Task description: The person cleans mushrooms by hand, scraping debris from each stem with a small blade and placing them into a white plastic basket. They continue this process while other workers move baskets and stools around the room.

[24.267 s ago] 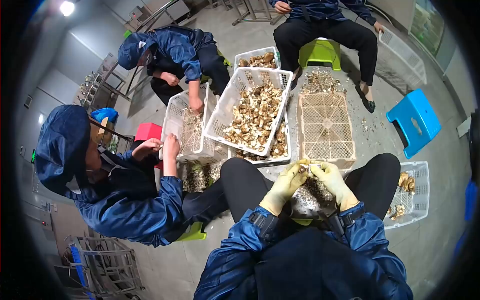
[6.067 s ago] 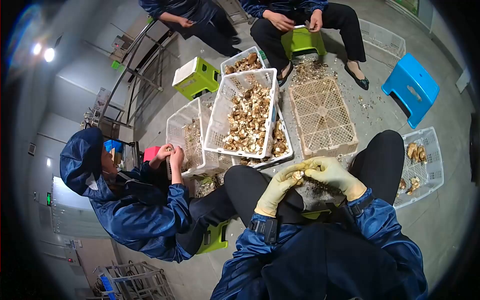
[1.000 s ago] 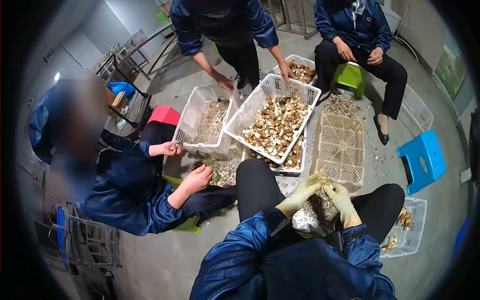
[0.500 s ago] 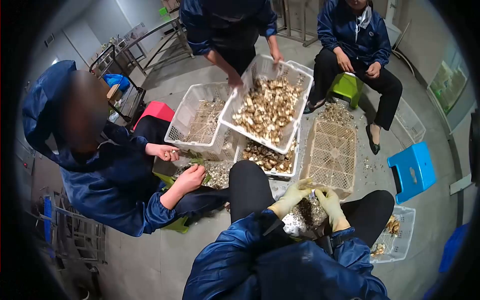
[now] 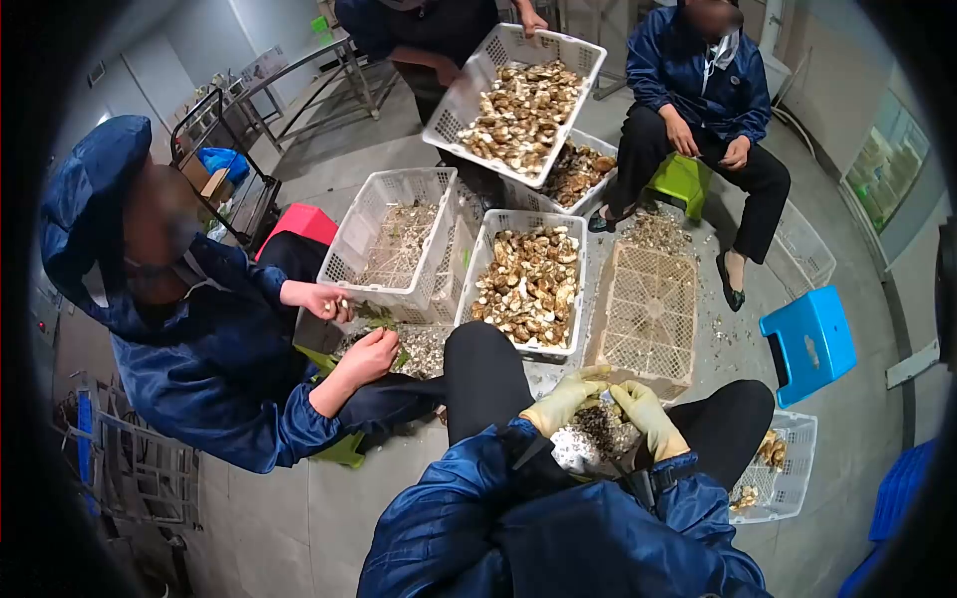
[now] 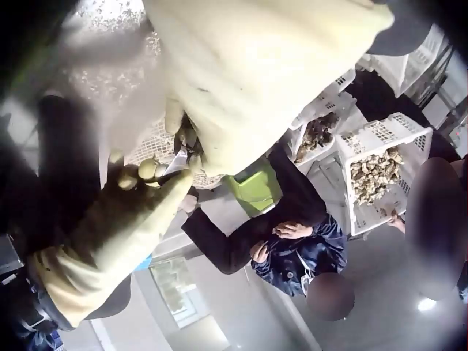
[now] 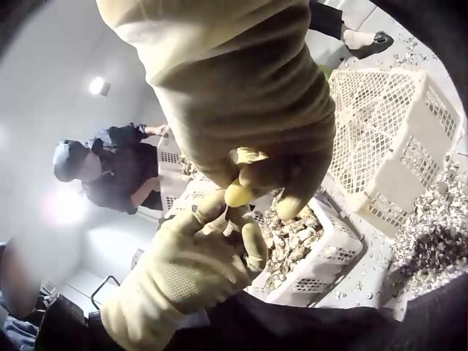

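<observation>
Both hands wear pale yellow gloves and meet in front of the knees. The left hand [image 5: 568,402] curls its fingers round a small dark brown mushroom piece [image 6: 188,137], mostly hidden by the glove in the left wrist view. The right hand [image 5: 648,417] pinches a small knife, its short shiny blade [image 6: 174,162] pointing toward the left hand's fingers. In the right wrist view the left hand [image 7: 186,274] sits beneath the right hand [image 7: 248,95], with fingertips close together. Below the hands lies a heap of dark and pale trimmings [image 5: 603,439].
Ahead stands a white crate [image 5: 533,218] of mushrooms, beside an upturned beige crate [image 5: 650,309]. A standing person holds another full crate [image 5: 546,47]. One seated person [image 5: 199,329] works at left, another [image 5: 698,110] sits opposite. At right are a blue stool [image 5: 809,344] and a white crate [image 5: 793,488].
The standing person has lifted the top mushroom crate off the stack and carried it backward, uncovering the full crate beneath. My hands stay together at the knees.
</observation>
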Motion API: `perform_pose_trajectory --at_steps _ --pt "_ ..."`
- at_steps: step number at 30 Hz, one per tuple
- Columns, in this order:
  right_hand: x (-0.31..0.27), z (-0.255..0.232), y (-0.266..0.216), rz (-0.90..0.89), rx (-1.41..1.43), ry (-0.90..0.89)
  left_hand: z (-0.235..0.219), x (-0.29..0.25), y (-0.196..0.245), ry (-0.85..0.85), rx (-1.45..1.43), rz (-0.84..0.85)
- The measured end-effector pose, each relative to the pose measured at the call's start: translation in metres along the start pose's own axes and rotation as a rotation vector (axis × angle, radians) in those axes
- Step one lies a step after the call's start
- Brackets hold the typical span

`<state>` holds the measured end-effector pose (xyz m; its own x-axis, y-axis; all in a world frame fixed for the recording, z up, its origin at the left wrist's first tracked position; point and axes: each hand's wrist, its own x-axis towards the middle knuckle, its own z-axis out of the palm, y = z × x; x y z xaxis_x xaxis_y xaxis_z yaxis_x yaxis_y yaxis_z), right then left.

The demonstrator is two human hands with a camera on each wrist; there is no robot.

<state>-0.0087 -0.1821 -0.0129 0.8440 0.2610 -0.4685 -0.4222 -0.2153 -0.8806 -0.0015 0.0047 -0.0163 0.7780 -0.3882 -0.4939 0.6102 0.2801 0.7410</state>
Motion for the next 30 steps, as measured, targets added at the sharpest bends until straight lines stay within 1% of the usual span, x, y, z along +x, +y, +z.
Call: perform_pose_trajectory --at_steps 3,4,5,7,8,9,11,14,17,20,23,26,30 --pt "-0.001 0.0 -0.003 -0.047 0.047 0.01 -0.003 0.0 0.001 -0.084 -0.16 -0.046" --pt "-0.002 0.001 -0.004 -0.049 0.044 0.026 -0.018 0.02 -0.02 -0.123 -0.221 -0.043" --pt "0.002 0.0 0.002 -0.064 0.11 0.003 -0.008 0.008 -0.009 -0.073 -0.224 -0.066" --pt "0.006 0.0 0.009 -0.104 0.056 0.042 -0.02 0.022 -0.029 -0.117 -0.265 -0.028" --pt "0.006 0.001 0.01 -0.112 0.117 0.038 -0.018 0.021 -0.028 -0.119 -0.276 -0.032" --pt "0.006 0.001 0.012 -0.13 0.101 0.061 -0.018 0.021 -0.026 -0.134 -0.295 -0.035" --pt "0.004 0.002 0.007 -0.15 0.098 0.069 -0.015 0.022 -0.026 -0.07 -0.317 -0.037" --pt "0.003 0.003 0.005 -0.133 0.09 0.101 -0.014 0.022 -0.025 -0.099 -0.342 -0.046" --pt "0.009 0.004 0.013 -0.113 0.199 0.082 -0.012 0.022 -0.026 -0.062 -0.321 -0.021" --pt "0.012 0.003 0.018 -0.101 0.211 0.089 -0.013 0.023 -0.026 -0.079 -0.3 -0.019" --pt "0.014 0.003 0.022 -0.129 0.18 0.104 -0.012 0.021 -0.024 -0.065 -0.309 -0.029" --pt "0.016 0.003 0.024 -0.129 0.232 0.117 -0.009 0.02 -0.022 -0.057 -0.349 -0.048" --pt "0.021 0.003 0.03 -0.131 0.273 0.131 -0.009 0.019 -0.022 -0.101 -0.373 0.013"
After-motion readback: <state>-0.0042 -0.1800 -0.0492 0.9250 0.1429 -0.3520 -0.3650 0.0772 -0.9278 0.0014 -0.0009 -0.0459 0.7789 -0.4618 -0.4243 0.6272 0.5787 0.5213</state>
